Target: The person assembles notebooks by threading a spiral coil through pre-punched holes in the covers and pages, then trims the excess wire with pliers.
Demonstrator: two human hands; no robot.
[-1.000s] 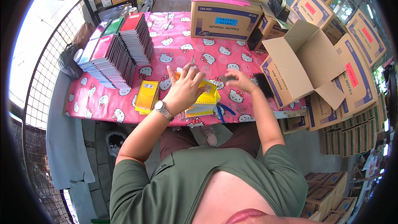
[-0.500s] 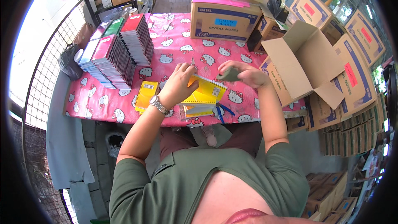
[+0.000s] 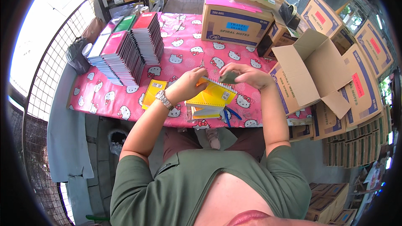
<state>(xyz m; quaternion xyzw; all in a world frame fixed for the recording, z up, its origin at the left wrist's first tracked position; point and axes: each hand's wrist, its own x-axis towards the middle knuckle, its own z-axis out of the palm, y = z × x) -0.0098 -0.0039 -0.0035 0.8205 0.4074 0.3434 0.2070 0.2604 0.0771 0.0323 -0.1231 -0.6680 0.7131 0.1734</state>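
My left hand (image 3: 189, 87), a metal watch at its wrist, is closed on the upper left corner of a yellow spiral notebook (image 3: 211, 95). That notebook lies angled over a small pile of others (image 3: 205, 112) near the table's front edge. Just to the right, my right hand (image 3: 249, 76) pinches a small flat olive-grey pad (image 3: 229, 77), its exact kind unclear, above the notebook's coil edge. Another yellow notebook (image 3: 151, 94) lies left of my left wrist. Blue-handled pliers or cutters (image 3: 231, 114) rest beside the pile; their jaws are hidden.
Tall stacks of spiral notebooks (image 3: 119, 56) in red, green and other colours stand at the table's left. A closed carton (image 3: 234, 25) sits at the back, with pink sheets on top. An open carton (image 3: 312, 67) and more boxes crowd the right. Pink patterned cloth (image 3: 180, 44) covers the table.
The whole view has shifted slightly, so everything sits a little farther right. The fingers of my left hand are lower and more curled at the notebook's corner. The right hand still holds the pad.
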